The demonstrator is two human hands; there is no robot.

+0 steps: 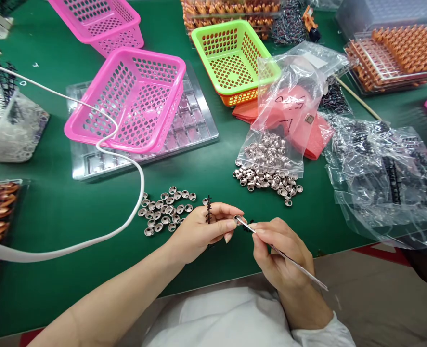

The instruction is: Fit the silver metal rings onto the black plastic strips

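Partly visible in left hand (202, 229): metal cup (237, 219)

Held cup (237, 220) partly hidden, rear basket (121, 42) cropped

The nearer pink basket (138, 110) is smooth, glossy plastic. Beneath it lies a shiny, clear plastic tray (197, 115); in front of it, polished metal cups (168, 210).

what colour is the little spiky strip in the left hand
The spiky strip is black; it shows best in the head view.
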